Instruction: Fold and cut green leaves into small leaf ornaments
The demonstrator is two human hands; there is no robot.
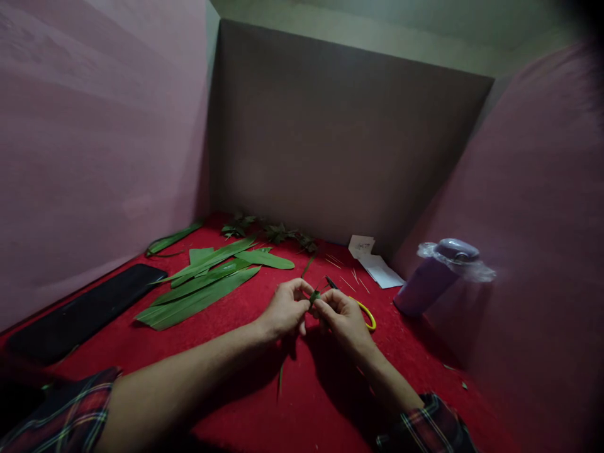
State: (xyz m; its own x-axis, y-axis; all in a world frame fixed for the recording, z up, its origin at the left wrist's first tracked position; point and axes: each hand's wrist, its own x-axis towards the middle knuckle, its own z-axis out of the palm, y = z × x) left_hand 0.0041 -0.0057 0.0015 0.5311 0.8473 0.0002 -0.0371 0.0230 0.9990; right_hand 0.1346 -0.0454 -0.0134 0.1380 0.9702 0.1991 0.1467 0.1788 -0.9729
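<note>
1. Head view: the left hand [285, 308] and right hand [346, 319] meet at the clock's centre, fingertips pinched together on a small green leaf piece [315, 296].
2. That piece sits between both sets of fingertips, above the red cloth [330, 396]; its exact form is too small to tell.
3. Toward 12 o'clock, just beyond the left hand, a narrow green strip [308, 264] shows; another thin strip [280, 380] shows at 7.
4. Yellow-handled scissors [370, 316] lie at 4, partly hidden by the right hand.
5. Thin pale sticks [355, 275] are scattered at 2, with folded white paper [381, 272] farther out and a marked white card [361, 245] nearer 1.
6. Long green leaves [202, 301] overlap at 10; leafy sprigs [278, 234] lie at 11, near the back wall.
7. At 3, a purple bottle [425, 286] wears clear plastic [476, 272] round its top.
8. Well out at 9 lies a flat black object [85, 311].
</note>
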